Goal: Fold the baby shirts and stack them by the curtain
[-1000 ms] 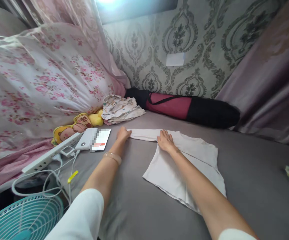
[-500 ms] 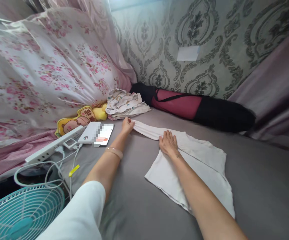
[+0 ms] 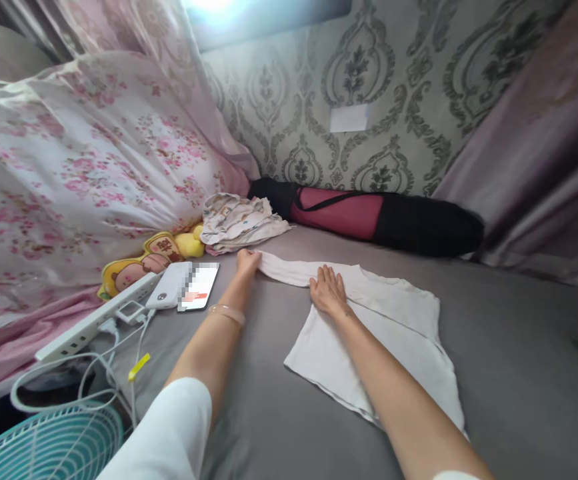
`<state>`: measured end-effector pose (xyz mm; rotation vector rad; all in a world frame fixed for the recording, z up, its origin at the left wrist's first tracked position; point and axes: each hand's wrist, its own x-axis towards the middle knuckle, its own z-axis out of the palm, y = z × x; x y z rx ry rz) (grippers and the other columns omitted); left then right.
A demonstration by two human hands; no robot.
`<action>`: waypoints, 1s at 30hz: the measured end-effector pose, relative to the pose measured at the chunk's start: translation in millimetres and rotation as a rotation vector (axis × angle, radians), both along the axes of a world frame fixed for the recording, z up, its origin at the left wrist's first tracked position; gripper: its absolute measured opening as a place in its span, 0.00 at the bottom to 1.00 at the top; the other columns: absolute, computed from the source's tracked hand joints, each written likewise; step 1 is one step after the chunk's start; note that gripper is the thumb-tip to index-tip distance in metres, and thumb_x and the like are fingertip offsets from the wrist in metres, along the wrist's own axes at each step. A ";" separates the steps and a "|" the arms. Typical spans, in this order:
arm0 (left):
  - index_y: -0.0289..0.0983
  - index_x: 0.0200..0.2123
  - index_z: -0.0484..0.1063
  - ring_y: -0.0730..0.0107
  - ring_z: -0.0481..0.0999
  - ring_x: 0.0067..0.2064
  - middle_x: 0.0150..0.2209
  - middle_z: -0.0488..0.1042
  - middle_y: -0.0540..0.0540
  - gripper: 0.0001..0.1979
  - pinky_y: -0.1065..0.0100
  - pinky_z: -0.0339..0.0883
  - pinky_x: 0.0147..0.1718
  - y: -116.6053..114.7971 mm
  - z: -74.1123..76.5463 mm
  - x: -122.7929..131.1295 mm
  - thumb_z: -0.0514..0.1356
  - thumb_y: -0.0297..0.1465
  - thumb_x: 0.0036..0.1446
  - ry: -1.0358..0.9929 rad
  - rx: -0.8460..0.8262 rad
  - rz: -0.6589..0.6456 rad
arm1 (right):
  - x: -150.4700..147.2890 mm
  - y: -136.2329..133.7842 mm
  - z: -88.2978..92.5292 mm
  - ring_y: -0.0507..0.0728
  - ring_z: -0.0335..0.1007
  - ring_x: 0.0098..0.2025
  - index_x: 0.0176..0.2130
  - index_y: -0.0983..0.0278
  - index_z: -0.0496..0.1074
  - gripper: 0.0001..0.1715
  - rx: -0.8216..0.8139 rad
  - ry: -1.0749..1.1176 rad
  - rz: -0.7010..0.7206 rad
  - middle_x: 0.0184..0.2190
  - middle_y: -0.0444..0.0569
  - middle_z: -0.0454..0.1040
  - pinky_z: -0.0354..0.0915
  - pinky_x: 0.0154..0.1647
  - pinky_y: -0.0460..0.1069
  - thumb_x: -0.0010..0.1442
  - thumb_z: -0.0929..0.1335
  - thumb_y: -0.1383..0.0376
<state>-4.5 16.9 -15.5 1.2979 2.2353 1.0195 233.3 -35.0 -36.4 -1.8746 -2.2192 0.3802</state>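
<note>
A white long-sleeved shirt (image 3: 399, 340) lies on the grey bed sheet (image 3: 249, 413), one side folded over its body. My left hand (image 3: 247, 261) is closed on the cuff end of the sleeve, which stretches out to the left. Flat on the shirt, where the sleeve meets the body, rests my right hand (image 3: 329, 291) with its fingers stretched out. My right forearm covers part of the lower shirt.
Left of my left arm lie a phone (image 3: 199, 287), a white power bank (image 3: 169, 285), a power strip (image 3: 96, 317) and cables. A teal fan (image 3: 53, 443) stands at lower left. Crumpled patterned cloth (image 3: 241, 223) and a long black-and-red bag (image 3: 363, 217) lie along the back.
The view has shifted slightly, moving the scene left and the background down. Both hands keep their places on the shirt, with the sleeve still stretched out.
</note>
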 end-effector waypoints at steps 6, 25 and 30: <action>0.37 0.41 0.70 0.54 0.75 0.42 0.37 0.76 0.41 0.11 0.59 0.68 0.40 3.9 35.7 48.1 0.56 0.34 0.56 -0.004 0.153 -0.039 | 38.5 3.3 36.1 0.52 0.45 0.69 0.68 0.70 0.50 0.34 -0.114 0.538 -0.108 0.68 0.56 0.50 0.49 0.66 0.50 0.70 0.46 0.59; 0.39 0.47 0.67 0.67 0.76 0.39 0.36 0.76 0.46 0.13 0.67 0.68 0.42 -82.8 25.4 265.7 0.51 0.38 0.64 -0.463 0.293 -0.755 | 154.3 -59.6 46.9 0.60 0.76 0.46 0.55 0.67 0.62 0.31 -0.444 1.399 -0.374 0.48 0.61 0.76 0.71 0.46 0.56 0.68 0.50 0.50; 0.38 0.44 0.71 0.62 0.74 0.49 0.45 0.77 0.40 0.14 0.61 0.65 0.51 -72.7 21.5 247.6 0.49 0.37 0.64 -0.389 0.304 -0.777 | 154.4 -56.1 36.5 0.60 0.76 0.43 0.52 0.64 0.67 0.25 -0.368 1.404 -0.407 0.44 0.56 0.78 0.73 0.41 0.55 0.66 0.57 0.52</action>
